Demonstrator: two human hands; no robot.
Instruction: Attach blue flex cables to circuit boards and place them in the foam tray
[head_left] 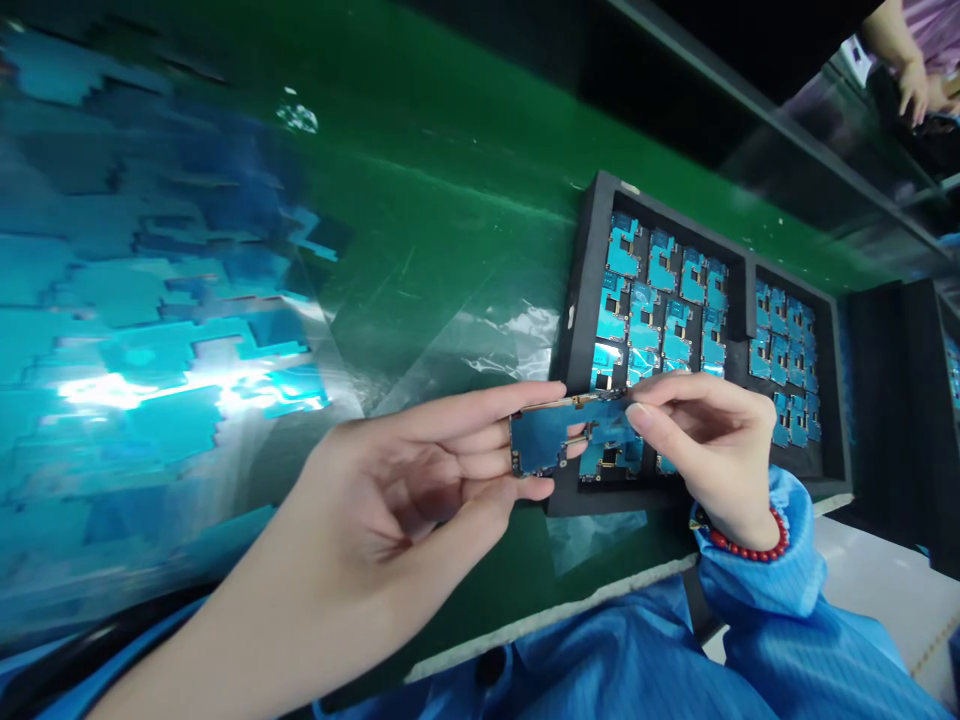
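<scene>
So the circuit board is sitting just right of centre, between both hands. Left hand is gripping its edges, thumb below and fingers above, while the right hand is pinching its blue-covered right end. The black tray is lying behind them, its left wall running close to the left fingertips. Green tabletop is leaving room in the upper middle. Left palm's facing the camera, forearm's slanting in from lower left; right wrist's bending in from lower right.
</scene>
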